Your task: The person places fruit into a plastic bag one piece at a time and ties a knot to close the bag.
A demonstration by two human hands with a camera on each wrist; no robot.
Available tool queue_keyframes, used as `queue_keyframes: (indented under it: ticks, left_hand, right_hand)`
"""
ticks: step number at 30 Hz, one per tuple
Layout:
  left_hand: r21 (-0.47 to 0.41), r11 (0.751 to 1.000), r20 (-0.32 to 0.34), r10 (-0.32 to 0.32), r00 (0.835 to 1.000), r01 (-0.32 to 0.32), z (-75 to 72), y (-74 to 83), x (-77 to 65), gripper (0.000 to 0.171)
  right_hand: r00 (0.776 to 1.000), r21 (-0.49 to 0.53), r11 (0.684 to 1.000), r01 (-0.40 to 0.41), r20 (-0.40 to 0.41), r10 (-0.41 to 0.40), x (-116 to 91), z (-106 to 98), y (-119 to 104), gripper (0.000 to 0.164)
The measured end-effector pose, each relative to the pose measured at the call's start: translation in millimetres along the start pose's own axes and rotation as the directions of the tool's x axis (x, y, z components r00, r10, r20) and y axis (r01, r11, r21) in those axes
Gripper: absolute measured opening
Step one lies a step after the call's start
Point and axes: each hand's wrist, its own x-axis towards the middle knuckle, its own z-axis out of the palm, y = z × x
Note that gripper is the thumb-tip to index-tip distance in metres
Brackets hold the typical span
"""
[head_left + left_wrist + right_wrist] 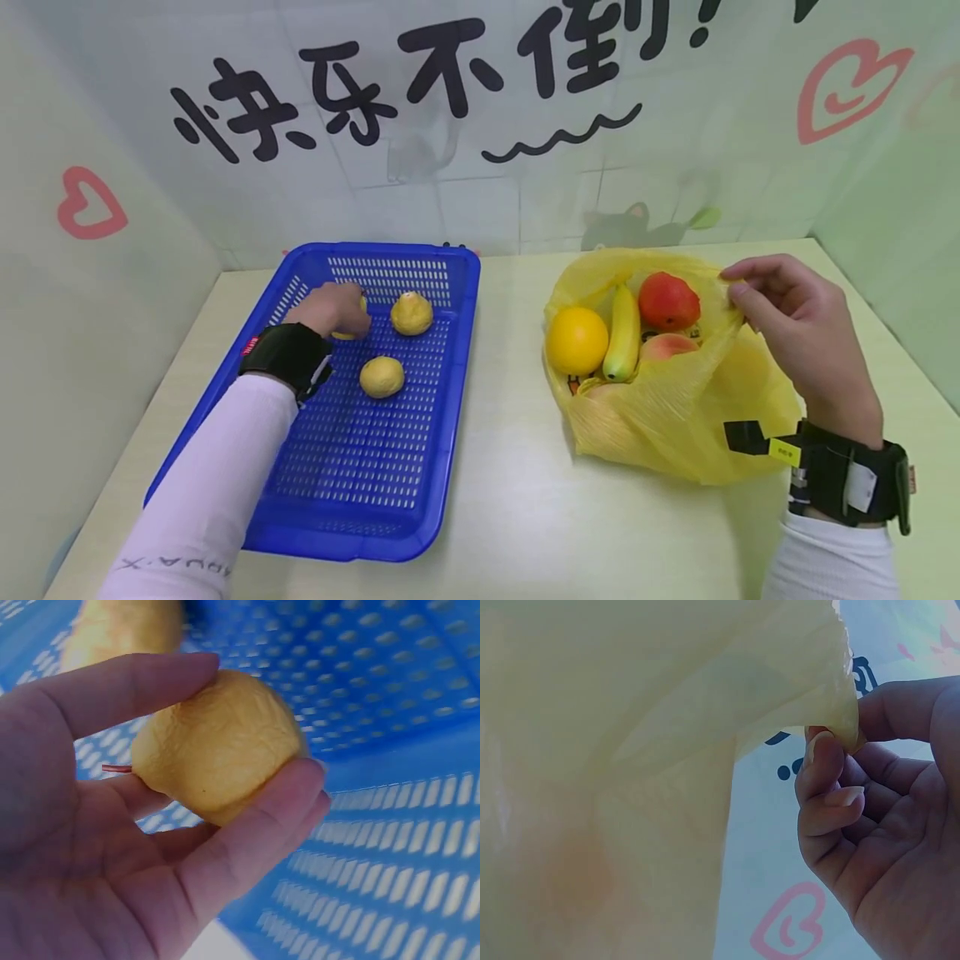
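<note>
My left hand (335, 310) is down inside the back left of a blue plastic basket (465, 367). Its thumb and fingers grip a yellow pear (225, 746), whose reddish stem points toward the palm in the left wrist view. Two more yellow fruits, one at the back (412, 315) and one nearer the middle (382, 377), lie on the basket floor. On the right, my right hand (798, 321) pinches the rim of a yellow plastic bag (675, 429) between thumb and index finger. The bag gapes upward, showing an orange (577, 342), a banana (622, 337), a red fruit (669, 300) and a peach (666, 346).
Basket and bag stand apart on a pale table (517, 500), with a strip of tabletop between them. Behind them rises a wall (480, 208) with large black characters; side walls close in the left and right.
</note>
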Motion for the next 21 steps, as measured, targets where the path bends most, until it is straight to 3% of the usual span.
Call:
queue_keyframes:
  ticks: [5, 10, 15, 21]
  left_hand:
    - [0.01, 0.998, -0.067, 0.069, 0.995, -0.069, -9.8, 10.7, -9.6, 0.069]
    - [-0.027, 0.99, -0.168, 0.133, 0.977, -0.139, -22.6, 32.4, -23.6, 0.066]
    - [-0.117, 0.97, -0.274, 0.176, 0.946, -0.215, -25.5, 56.2, -34.4, 0.056]
    - [-0.132, 0.942, -0.361, 0.244, 0.9, -0.308, -20.4, 86.2, -36.8, 0.054]
  right_hand:
    - [1.0, 0.002, 1.0, 0.003, -0.001, -0.003, -0.4, 1.0, 0.8, 0.016]
    - [1.0, 0.003, 1.0, -0.008, 0.0, 0.008, -0.2, 0.6, 1.3, 0.016]
    - [1.0, 0.005, 1.0, -0.011, 0.003, 0.011, -0.3, 0.7, 1.2, 0.016]
    - [1.0, 0.007, 1.0, -0.001, 0.005, 0.001, -0.1, 1.2, 0.0, 0.016]
